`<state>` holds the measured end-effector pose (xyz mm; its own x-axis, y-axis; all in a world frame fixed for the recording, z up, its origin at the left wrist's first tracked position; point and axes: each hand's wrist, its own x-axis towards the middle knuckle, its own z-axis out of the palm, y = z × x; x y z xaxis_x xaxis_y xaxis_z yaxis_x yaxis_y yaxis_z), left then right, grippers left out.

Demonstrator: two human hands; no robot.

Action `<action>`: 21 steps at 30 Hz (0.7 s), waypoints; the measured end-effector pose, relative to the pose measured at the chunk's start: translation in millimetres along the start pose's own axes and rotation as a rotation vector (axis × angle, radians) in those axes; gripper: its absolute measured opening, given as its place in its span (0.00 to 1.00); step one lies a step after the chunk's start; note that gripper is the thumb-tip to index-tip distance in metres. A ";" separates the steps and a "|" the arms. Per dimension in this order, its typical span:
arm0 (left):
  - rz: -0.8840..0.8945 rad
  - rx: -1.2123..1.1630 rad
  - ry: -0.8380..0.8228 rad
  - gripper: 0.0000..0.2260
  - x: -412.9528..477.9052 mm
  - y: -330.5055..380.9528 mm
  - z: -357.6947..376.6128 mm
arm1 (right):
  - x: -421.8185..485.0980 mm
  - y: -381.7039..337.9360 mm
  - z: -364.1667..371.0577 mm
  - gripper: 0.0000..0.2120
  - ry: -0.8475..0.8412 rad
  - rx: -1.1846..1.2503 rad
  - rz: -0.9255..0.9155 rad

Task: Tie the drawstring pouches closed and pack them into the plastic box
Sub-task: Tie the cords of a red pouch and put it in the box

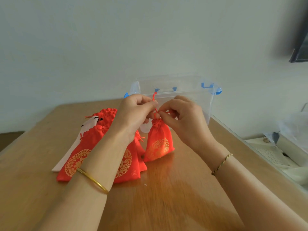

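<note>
A red pouch (pixel 158 141) with a gold print hangs just above the wooden table (pixel 175 197), its neck gathered tight. My left hand (pixel 135 112) pinches one red drawstring (pixel 154 97) that loops up above the neck. My right hand (pixel 185 117) pinches the other cord end beside the neck. Behind my hands stands the clear plastic box (pixel 186 95) with blue clasps, its inside hard to see. Several more red pouches (pixel 78 155) lie in a pile to the left, partly under my left forearm.
A white pouch (pixel 90 124) with a black cord lies under the red pile. The table's right edge runs diagonally past my right arm, with a lower surface holding plastic bags (pixel 293 129) beyond it. A wall rises close behind the box.
</note>
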<state>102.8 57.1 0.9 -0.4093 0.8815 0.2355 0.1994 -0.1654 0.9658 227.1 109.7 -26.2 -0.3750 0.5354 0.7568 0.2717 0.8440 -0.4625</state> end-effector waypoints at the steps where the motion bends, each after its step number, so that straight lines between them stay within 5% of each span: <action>1: -0.029 -0.022 -0.016 0.04 0.4 0.6 -1.5 | 0.6 1.1 0.1 0.02 -0.023 -0.013 0.021; 4: -0.028 0.021 -0.058 0.15 0.8 0.3 -6.2 | 3.1 3.6 -1.4 0.05 -0.126 0.203 0.260; 9: 0.256 0.324 0.020 0.16 -5.0 3.4 -2.2 | 2.2 7.8 -2.2 0.11 -0.217 0.928 0.699; 15: 0.378 0.541 0.039 0.05 -6.1 3.4 0.7 | 2.1 9.1 -2.2 0.11 -0.284 1.136 0.764; 21: 0.393 0.534 0.020 0.04 -4.1 3.1 0.0 | 2.3 11.7 -2.7 0.12 -0.271 1.166 0.788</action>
<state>105.0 52.9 2.9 -0.2315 0.7909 0.5665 0.7494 -0.2263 0.6222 231.8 120.8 -28.6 -0.6619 0.7452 0.0807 -0.3354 -0.1981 -0.9210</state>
